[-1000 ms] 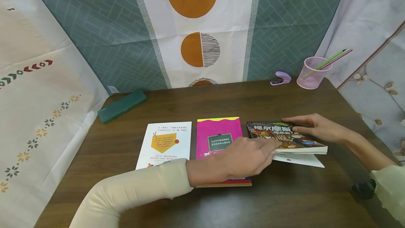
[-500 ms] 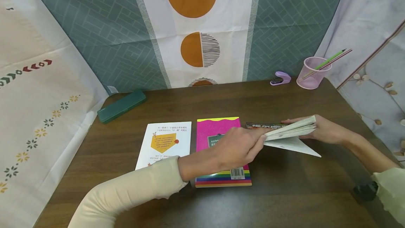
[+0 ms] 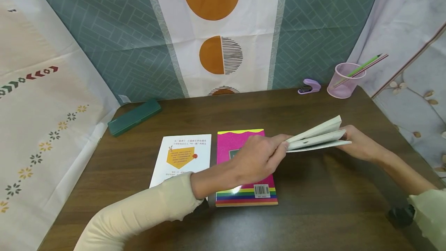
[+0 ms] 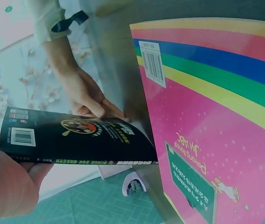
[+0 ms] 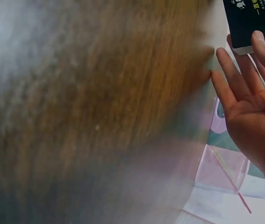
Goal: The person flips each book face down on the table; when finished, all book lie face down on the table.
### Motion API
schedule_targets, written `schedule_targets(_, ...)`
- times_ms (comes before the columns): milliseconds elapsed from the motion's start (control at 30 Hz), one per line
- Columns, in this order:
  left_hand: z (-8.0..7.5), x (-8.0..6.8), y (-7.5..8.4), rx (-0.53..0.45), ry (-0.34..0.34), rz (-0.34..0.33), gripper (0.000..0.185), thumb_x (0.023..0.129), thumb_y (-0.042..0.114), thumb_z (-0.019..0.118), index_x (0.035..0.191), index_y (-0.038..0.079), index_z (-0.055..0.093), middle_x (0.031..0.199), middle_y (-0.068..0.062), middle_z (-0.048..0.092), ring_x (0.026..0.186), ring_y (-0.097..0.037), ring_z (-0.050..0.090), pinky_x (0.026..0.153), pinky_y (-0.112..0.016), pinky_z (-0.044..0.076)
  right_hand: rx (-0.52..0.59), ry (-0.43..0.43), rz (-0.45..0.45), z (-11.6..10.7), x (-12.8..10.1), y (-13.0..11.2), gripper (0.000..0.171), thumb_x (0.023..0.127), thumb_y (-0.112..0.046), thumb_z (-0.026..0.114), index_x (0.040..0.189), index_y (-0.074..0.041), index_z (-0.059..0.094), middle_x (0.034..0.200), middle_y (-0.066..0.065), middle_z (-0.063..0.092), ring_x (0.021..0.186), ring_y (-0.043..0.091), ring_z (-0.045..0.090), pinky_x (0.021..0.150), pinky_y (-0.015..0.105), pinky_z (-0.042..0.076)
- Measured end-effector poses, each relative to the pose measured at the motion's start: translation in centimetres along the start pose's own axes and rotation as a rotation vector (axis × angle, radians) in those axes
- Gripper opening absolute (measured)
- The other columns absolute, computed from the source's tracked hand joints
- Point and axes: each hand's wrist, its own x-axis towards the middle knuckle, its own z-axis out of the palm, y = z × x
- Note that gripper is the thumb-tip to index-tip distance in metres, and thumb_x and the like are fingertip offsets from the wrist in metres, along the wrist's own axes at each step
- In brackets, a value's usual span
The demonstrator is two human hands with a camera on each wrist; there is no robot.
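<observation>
Book (image 3: 318, 136) w/ dark cover was held clear of the table (image 3: 313, 212), toward its right edge, pages fanned. Left hand (image 3: 259, 158) pinched its near-left corner; right hand (image 3: 360, 146) supported the far end w/ fingers straight under the cover. Pink book (image 3: 240, 165) & white book (image 3: 182, 158) lay flat, side by side, at table centre.

table (image 3: 313, 220): dark wood | walls (image 3: 306, 30): patterned cloth, seemingly | light: even

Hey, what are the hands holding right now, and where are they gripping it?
The left hand pinches the dark-covered book at its near-left edge, lifted off the table; the right hand supports its far end with straight fingers.
</observation>
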Motion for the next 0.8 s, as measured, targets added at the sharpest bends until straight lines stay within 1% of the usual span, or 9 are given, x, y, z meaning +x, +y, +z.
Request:
schedule_targets(100, -0.3, -0.2, 0.0, -0.051, 0.027, -0.022, 0.035, 0.111, 0.018, 0.052, 0.139, 0.001, 0.064, 0.061, 0.005, 0.049, 0.044, -0.010, 0.042, 0.046, -0.020, 0.035, -0.004, 0.021, 0.095, 0.2, 0.1, -0.9, 0.040, 0.092, 0.015, 0.071, 0.109, -0.019, 0.083, 0.104, -0.018, 0.076, 0.091, -0.004, 0.062, 0.076, 0.011, 0.048)
schedule_targets(233, -0.7, -0.3, 0.1, -0.095, 0.071, -0.070, 0.036, 0.111, 0.019, 0.050, 0.140, 0.002, 0.064, 0.060, 0.004, 0.047, 0.045, -0.011, 0.041, 0.046, -0.020, 0.034, -0.073, 0.042, 0.227, 0.3, 0.4, -2.2, 0.012, 0.098, -0.001, 0.074, 0.106, -0.004, 0.082, 0.098, -0.009, 0.076, 0.087, 0.000, 0.060, 0.071, 0.014, 0.048)
schedule_targets(400, -1.3, -0.3, 0.1, -0.199, 0.125, -0.132, 0.036, 0.112, 0.019, 0.050, 0.141, 0.002, 0.064, 0.066, 0.000, 0.054, 0.048, -0.011, 0.042, 0.046, -0.019, 0.033, -0.133, 0.042, 0.272, 0.3, 0.7, -3.2, 0.012, 0.103, -0.009, 0.071, 0.109, -0.005, 0.080, 0.097, 0.005, 0.076, 0.086, 0.007, 0.060, 0.073, 0.017, 0.048)
schedule_targets(467, -1.5, -0.3, 0.2, -0.258, 0.138, -0.167, 0.037, 0.113, 0.019, 0.050, 0.143, 0.002, 0.064, 0.079, -0.002, 0.063, 0.049, -0.011, 0.040, 0.046, -0.019, 0.032, -0.147, 0.043, 0.283, 0.1, 0.7, -3.5, 0.013, 0.105, -0.011, 0.069, 0.110, -0.006, 0.080, 0.099, 0.005, 0.076, 0.088, 0.006, 0.060, 0.074, 0.016, 0.048)
schedule_targets(533, -1.7, -0.3, 0.2, -0.307, 0.141, -0.202, 0.038, 0.114, 0.020, 0.049, 0.146, 0.003, 0.062, 0.086, -0.007, 0.063, 0.051, -0.012, 0.038, 0.047, -0.019, 0.032, -0.160, 0.047, 0.298, -0.1, 0.8, -3.7, 0.015, 0.105, -0.013, 0.069, 0.113, -0.006, 0.079, 0.104, 0.004, 0.076, 0.091, 0.003, 0.061, 0.076, 0.014, 0.048)
schedule_targets(600, -1.7, -0.3, 0.1, -0.343, 0.138, -0.228, 0.040, 0.115, 0.023, 0.048, 0.148, 0.004, 0.061, 0.101, -0.007, 0.068, 0.061, -0.010, 0.046, 0.051, -0.019, 0.037, -0.165, 0.052, 0.305, -0.3, 0.8, -3.8, 0.016, 0.105, -0.013, 0.069, 0.115, -0.005, 0.079, 0.108, 0.003, 0.076, 0.094, 0.003, 0.063, 0.078, 0.013, 0.049)
schedule_targets(667, -1.7, -0.3, 0.1, -0.364, 0.125, -0.239, 0.042, 0.115, 0.026, 0.048, 0.151, 0.006, 0.059, 0.114, -0.006, 0.070, 0.076, -0.009, 0.056, 0.058, -0.019, 0.043, -0.156, 0.047, 0.309, -0.5, 0.7, -3.8, 0.017, 0.106, -0.013, 0.068, 0.116, -0.004, 0.079, 0.109, 0.005, 0.077, 0.094, 0.003, 0.068, 0.078, 0.012, 0.050)
schedule_targets(700, -1.7, -0.3, 0.1, -0.369, 0.118, -0.241, 0.043, 0.115, 0.028, 0.049, 0.152, 0.008, 0.058, 0.110, -0.007, 0.070, 0.077, -0.010, 0.056, 0.058, -0.019, 0.043, -0.150, 0.046, 0.311, -0.5, 0.7, -3.8, 0.018, 0.106, -0.013, 0.068, 0.117, -0.003, 0.079, 0.109, 0.006, 0.078, 0.094, 0.005, 0.070, 0.079, 0.013, 0.050)
schedule_targets(800, -1.8, -0.3, 0.1, -0.371, 0.100, -0.228, 0.045, 0.114, 0.027, 0.050, 0.156, 0.010, 0.054, 0.119, -0.003, 0.070, 0.076, -0.008, 0.054, 0.055, -0.019, 0.043, -0.134, 0.038, 0.318, -0.7, 0.7, -3.8, 0.019, 0.106, -0.012, 0.067, 0.119, -0.001, 0.078, 0.110, 0.010, 0.079, 0.092, 0.010, 0.076, 0.079, 0.013, 0.052)
